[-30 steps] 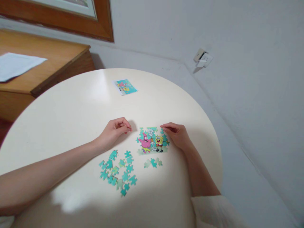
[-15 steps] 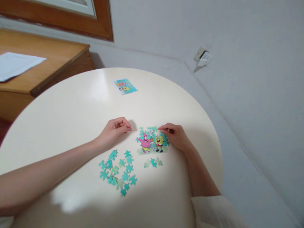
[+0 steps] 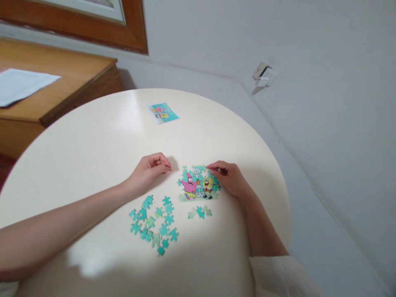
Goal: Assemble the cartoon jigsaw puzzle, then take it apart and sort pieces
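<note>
A partly built cartoon jigsaw [image 3: 198, 184] lies on the round cream table [image 3: 93, 148]. My right hand [image 3: 230, 178] rests at the jigsaw's upper right corner, fingers pinched together and pressing on a piece there. My left hand [image 3: 148, 170] lies curled on the table just left of the jigsaw, fingers closed, and I cannot see anything in it. Several loose teal pieces [image 3: 153, 225] are scattered below my left wrist. A few more loose pieces [image 3: 199, 212] sit just under the jigsaw.
A small picture card [image 3: 162, 112] lies at the table's far side. A wooden desk [image 3: 62, 88] with white paper [image 3: 21, 84] stands at the left. A grey wall with a socket [image 3: 264, 75] runs close along the right.
My right hand's fingertips have crept slightly left onto the jigsaw's top right corner. The left hand has stayed put.
</note>
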The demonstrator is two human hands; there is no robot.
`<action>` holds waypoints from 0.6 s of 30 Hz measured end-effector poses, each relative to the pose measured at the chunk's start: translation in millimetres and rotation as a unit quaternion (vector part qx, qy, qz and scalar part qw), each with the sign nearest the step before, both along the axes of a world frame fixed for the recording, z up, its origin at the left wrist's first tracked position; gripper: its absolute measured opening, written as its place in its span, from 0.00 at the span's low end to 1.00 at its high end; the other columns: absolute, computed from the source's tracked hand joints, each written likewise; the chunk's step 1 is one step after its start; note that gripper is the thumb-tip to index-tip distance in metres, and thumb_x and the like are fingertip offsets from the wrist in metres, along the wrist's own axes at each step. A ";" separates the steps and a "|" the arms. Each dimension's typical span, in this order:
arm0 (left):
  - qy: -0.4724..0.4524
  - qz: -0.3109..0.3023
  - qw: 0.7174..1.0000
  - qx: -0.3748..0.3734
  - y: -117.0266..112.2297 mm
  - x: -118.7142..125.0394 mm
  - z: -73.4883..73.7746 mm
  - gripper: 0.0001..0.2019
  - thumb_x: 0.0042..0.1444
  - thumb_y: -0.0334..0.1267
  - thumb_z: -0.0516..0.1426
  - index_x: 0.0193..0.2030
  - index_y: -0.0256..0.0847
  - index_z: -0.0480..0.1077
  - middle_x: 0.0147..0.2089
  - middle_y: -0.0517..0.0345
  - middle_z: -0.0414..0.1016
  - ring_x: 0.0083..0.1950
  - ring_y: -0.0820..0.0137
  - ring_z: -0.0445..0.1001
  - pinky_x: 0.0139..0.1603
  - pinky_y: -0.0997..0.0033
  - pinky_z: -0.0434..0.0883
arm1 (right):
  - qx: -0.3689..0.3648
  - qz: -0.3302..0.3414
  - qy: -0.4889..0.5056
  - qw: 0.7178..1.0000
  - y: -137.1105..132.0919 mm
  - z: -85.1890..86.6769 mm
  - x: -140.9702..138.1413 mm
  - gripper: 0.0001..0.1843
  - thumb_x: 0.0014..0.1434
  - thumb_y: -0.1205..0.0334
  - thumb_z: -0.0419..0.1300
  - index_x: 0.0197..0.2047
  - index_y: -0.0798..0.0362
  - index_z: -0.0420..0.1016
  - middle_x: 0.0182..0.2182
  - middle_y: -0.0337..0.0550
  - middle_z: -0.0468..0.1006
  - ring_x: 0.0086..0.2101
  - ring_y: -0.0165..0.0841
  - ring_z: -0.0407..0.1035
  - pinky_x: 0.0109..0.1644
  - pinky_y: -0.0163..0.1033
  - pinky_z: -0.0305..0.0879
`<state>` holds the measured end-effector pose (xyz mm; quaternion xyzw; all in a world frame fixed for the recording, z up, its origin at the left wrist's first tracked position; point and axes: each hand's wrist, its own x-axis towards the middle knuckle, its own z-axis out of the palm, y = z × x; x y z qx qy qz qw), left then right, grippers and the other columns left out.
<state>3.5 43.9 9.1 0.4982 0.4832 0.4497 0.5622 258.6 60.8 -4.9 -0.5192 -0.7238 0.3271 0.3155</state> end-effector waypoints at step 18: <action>-0.018 -0.001 1.000 0.001 0.7 -0.6 -1.6 0.03 0.38 0.33 0.60 0.21 0.38 0.69 0.23 0.61 0.71 0.27 0.75 0.65 0.31 0.74 0.60 | -0.009 -0.008 -0.004 1.000 -2.3 2.6 0.1 0.10 0.48 0.62 0.60 0.34 0.53 0.80 0.26 0.41 0.76 0.27 0.29 0.65 0.30 0.35 0.60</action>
